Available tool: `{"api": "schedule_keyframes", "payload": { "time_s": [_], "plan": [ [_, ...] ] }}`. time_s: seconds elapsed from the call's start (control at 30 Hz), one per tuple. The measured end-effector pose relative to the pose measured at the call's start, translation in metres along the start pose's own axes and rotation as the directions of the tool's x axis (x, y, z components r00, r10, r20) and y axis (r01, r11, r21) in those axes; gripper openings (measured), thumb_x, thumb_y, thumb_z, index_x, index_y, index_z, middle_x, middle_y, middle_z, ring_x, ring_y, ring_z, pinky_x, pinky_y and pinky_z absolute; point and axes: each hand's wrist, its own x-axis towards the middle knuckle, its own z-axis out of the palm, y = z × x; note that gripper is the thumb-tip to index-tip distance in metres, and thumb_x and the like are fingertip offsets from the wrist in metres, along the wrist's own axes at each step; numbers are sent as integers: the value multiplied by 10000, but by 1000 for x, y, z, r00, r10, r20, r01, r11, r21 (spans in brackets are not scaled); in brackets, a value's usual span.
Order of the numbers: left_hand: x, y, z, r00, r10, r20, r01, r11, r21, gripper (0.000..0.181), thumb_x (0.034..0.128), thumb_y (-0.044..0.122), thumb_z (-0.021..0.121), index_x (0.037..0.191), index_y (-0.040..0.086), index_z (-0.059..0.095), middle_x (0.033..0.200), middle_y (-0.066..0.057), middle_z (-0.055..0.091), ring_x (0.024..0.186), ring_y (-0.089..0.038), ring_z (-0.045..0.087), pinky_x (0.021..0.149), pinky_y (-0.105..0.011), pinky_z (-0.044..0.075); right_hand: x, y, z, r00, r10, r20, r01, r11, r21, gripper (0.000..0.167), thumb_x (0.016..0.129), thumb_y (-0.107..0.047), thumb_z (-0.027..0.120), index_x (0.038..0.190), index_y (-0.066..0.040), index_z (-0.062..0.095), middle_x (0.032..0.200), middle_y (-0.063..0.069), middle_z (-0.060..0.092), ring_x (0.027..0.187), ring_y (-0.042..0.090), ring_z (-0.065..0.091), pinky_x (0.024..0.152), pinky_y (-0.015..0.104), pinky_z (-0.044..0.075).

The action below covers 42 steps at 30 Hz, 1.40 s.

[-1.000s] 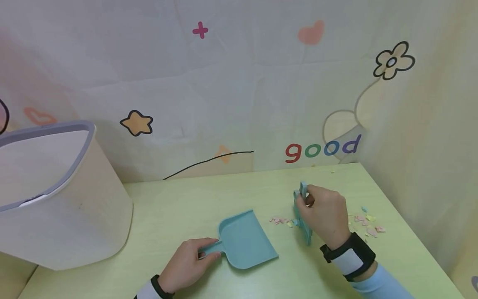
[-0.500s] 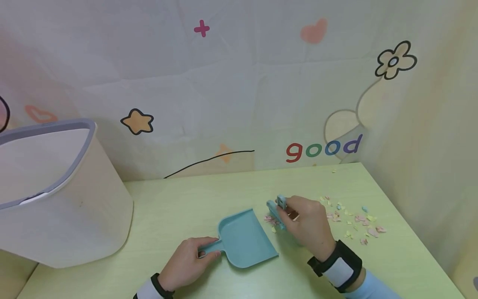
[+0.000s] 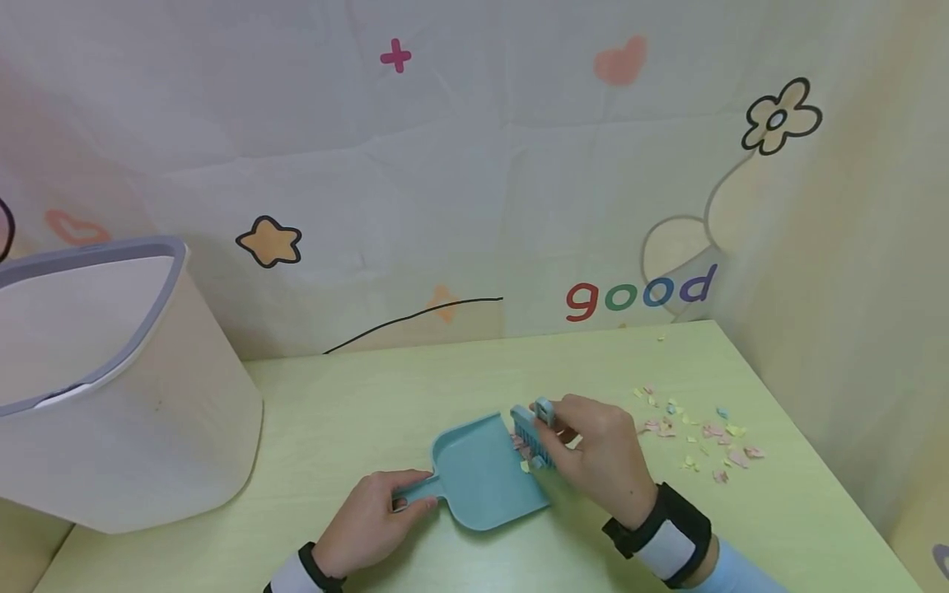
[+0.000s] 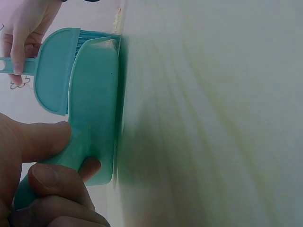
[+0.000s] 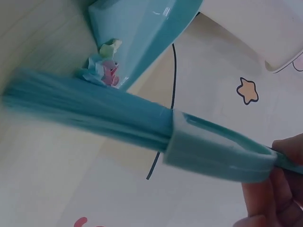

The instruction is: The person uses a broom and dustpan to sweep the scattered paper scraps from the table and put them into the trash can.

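Pale blue plastic makes up the dustpan [image 3: 482,469], which in the head view lies on the table [image 3: 348,412] well in from the back edge, its handle [image 3: 421,492] grasped by the left hand [image 3: 371,519] and its lip [image 3: 532,482] towards the right edge. Just beside that lip the right hand [image 3: 596,445] pinches a brush [image 3: 528,427], with a small heap of scraps [image 3: 521,447] between; loose scraps [image 3: 713,431] lie nearer the right edge, and a bin [image 3: 200,412] stands at the left edge. From the left wrist, thumb and fingers wrap the dustpan's handle, the brush beyond it. From the right wrist, thumb and fingers pinch the brush's far end, its bristles [image 5: 94,106] blurred beside the heap; whether any scrap is fully aboard I cannot tell. Sweeping this heap in seems the step in hand; the next move probably calls for a low leftward stroke against a steady, flat dustpan
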Motion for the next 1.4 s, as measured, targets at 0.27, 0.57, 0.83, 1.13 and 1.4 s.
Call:
{"api": "schedule_keyframes", "payload": {
  "time_s": [0.27, 0.57, 0.83, 1.13, 1.4],
  "plan": [
    [1, 0, 0, 1000, -9, 13, 9, 1000, -13, 385, 969, 362, 733, 1269, 121, 738, 1007, 57, 729, 554, -6, 421, 519, -201, 352, 9, 0, -12, 989, 43, -138, -25, 991, 131, 163, 800, 40, 831, 895, -77, 768, 922, 60, 800, 587, 54, 630, 574, 167, 508],
    [-1, 1, -1, 999, -31, 10, 32, 999, -18, 374, 967, 348, 738, 1262, 117, 740, 948, 67, 713, 543, -3, 409, 510, -195, 344, 5, 3, -8, 996, 45, -80, -46, 999, -9, 147, 776, 16, 858, 844, -79, 769, 747, -8, 725, 595, 58, 640, 564, 191, 534],
    [-1, 0, -1, 1000, -17, 2, 17, 1000, 4, 372, 970, 341, 737, 1265, 115, 739, 1055, 39, 738, 549, -4, 412, 521, -195, 350, 0, -6, -3, 999, 46, -18, -47, 996, -73, 151, 773, -9, 858, 770, -96, 734, 670, -41, 656, 567, 23, 606, 538, 172, 512],
    [0, 0, -1, 1000, -18, 13, 18, 1000, -9, 397, 967, 349, 739, 1278, 103, 733, 1092, 20, 741, 538, -10, 400, 513, -201, 343, 2, -7, -7, 987, 152, -49, -146, 983, 110, 107, 819, 4, 835, 883, -67, 790, 775, -2, 753, 573, -3, 542, 533, 199, 494],
    [0, 0, -1, 1000, -17, 17, 17, 1000, -13, 399, 970, 353, 734, 1285, 107, 729, 1104, 23, 738, 549, -13, 418, 519, -203, 352, 8, -2, -14, 982, 146, -122, -131, 984, 123, 127, 808, 40, 824, 845, -72, 775, 853, 57, 792, 557, 31, 588, 527, 201, 494]
  ]
}}
